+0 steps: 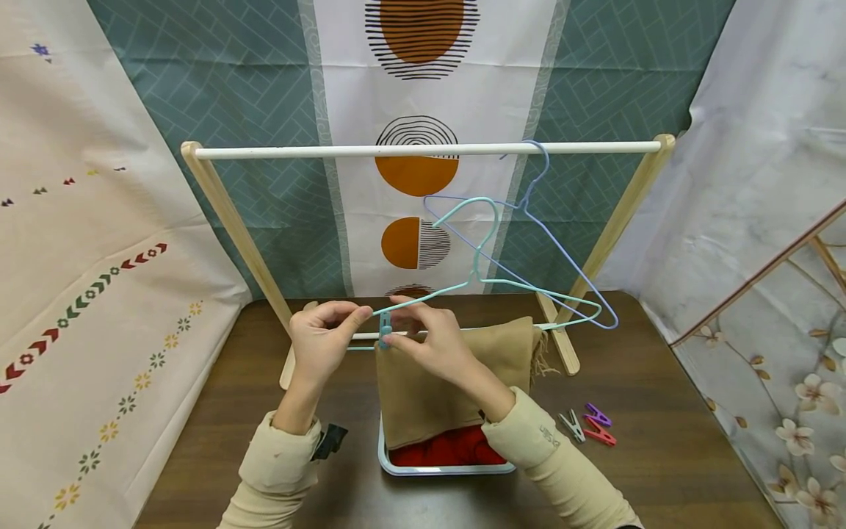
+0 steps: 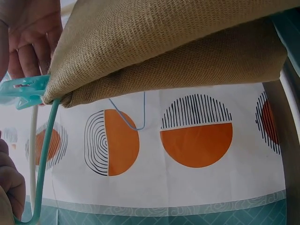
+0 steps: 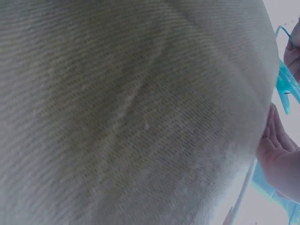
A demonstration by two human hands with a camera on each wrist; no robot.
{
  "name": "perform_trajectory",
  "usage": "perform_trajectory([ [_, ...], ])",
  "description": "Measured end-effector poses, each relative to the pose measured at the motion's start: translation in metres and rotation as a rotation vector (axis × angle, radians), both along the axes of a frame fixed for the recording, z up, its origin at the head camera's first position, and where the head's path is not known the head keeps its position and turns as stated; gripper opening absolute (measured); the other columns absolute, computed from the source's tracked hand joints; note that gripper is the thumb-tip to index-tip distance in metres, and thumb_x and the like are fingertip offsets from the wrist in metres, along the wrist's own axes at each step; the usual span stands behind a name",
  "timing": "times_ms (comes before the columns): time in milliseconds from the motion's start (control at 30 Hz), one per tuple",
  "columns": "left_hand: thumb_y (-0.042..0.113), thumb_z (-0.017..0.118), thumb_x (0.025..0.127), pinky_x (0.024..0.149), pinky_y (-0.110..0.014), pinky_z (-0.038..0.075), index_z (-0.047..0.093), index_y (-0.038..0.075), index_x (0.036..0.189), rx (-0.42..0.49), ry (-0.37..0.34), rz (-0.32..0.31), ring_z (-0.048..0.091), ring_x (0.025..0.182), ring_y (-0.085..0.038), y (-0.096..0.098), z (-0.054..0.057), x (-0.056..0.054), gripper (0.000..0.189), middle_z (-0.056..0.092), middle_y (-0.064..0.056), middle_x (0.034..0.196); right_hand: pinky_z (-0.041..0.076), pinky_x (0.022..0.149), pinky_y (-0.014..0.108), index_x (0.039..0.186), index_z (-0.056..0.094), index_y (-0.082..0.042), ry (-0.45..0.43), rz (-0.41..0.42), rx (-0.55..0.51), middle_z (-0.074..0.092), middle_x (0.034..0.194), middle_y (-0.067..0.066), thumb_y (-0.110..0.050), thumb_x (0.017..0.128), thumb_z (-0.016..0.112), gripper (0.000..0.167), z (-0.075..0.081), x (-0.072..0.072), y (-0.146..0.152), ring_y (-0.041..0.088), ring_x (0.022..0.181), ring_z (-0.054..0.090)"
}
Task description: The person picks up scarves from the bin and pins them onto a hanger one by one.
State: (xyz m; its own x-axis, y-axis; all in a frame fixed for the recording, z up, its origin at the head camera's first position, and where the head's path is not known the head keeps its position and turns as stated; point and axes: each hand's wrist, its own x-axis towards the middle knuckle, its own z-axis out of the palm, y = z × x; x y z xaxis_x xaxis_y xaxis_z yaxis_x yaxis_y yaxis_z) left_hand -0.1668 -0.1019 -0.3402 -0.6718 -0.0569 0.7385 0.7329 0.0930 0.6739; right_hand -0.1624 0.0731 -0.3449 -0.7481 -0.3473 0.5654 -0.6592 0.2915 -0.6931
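Note:
A mint-green clothes hanger [image 1: 487, 242] carries a folded tan cloth [image 1: 456, 382] with a fringed edge over its lower bar. A teal clothespin [image 1: 385, 328] grips the cloth's left corner at that bar; in the left wrist view the clothespin [image 2: 28, 90] bites the fold. My left hand [image 1: 320, 338] pinches the hanger's left end between thumb and fingers. Close by the clothespin is my right hand [image 1: 439, 342], its fingers extended; in the right wrist view this hand [image 3: 281, 150] looks apart from the clothespin [image 3: 287, 86]. Sleeve fabric fills most of that view.
A white rod on a wooden rack [image 1: 297, 152] holds a blue-purple hanger [image 1: 562, 250]. Beneath the cloth sits a white-rimmed tray [image 1: 449, 470] with red fabric [image 1: 443, 450]. Grey [image 1: 572, 426], purple [image 1: 598, 414] and red [image 1: 600, 432] clothespins lie on the table at right.

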Motion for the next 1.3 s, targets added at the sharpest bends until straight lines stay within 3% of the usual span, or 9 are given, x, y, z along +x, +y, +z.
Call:
perform_trajectory([
  [367,-0.016,0.072,0.065,0.04,-0.015,0.033,0.066,-0.01,0.066,-0.008,0.003,0.032,0.048,0.045,-0.002,0.001,0.0,-0.002,0.008,0.063,0.005,0.058,0.051,0.067,0.026,0.116,0.056,0.001,-0.046,0.003,-0.009,0.066,0.099,0.012,-0.006,0.075,0.074,0.046,0.002,0.015,0.016,0.021,0.088,0.064],
  [600,-0.006,0.073,0.071,0.039,-0.018,0.03,0.068,-0.005,0.067,-0.041,-0.123,0.076,0.043,0.044,-0.002,-0.003,0.003,0.002,0.006,0.058,0.008,0.054,0.051,0.069,0.029,0.119,0.054,0.002,-0.061,0.024,-0.027,0.065,0.103,0.012,-0.003,0.076,0.072,0.048,0.003,0.025,0.028,0.02,0.089,0.063],
  [833,-0.003,0.075,0.068,0.036,-0.02,0.023,0.069,-0.001,0.068,-0.121,-0.234,0.02,0.036,0.041,-0.006,-0.006,0.008,0.006,0.006,0.059,0.009,0.054,0.051,0.066,0.032,0.116,0.056,0.002,0.014,0.024,-0.046,0.065,0.099,0.015,0.0,0.076,0.07,0.042,-0.002,0.031,0.042,0.022,0.087,0.063],
  [1100,-0.012,0.073,0.066,0.038,-0.02,0.027,0.065,-0.009,0.064,-0.101,-0.172,0.054,0.04,0.044,-0.005,-0.001,0.027,0.021,0.009,0.062,0.006,0.056,0.052,0.063,0.034,0.112,0.057,0.004,0.121,0.011,-0.038,0.066,0.095,0.017,0.005,0.073,0.071,0.042,-0.008,0.038,0.061,0.025,0.082,0.064],
  [1300,-0.012,0.074,0.066,0.036,-0.022,0.026,0.066,-0.008,0.064,-0.058,-0.155,0.043,0.045,0.042,-0.005,-0.005,0.019,0.016,0.009,0.064,0.006,0.058,0.052,0.063,0.033,0.113,0.057,0.007,0.092,-0.016,-0.014,0.066,0.096,0.016,0.005,0.073,0.07,0.042,-0.007,0.046,0.078,0.026,0.083,0.063],
])
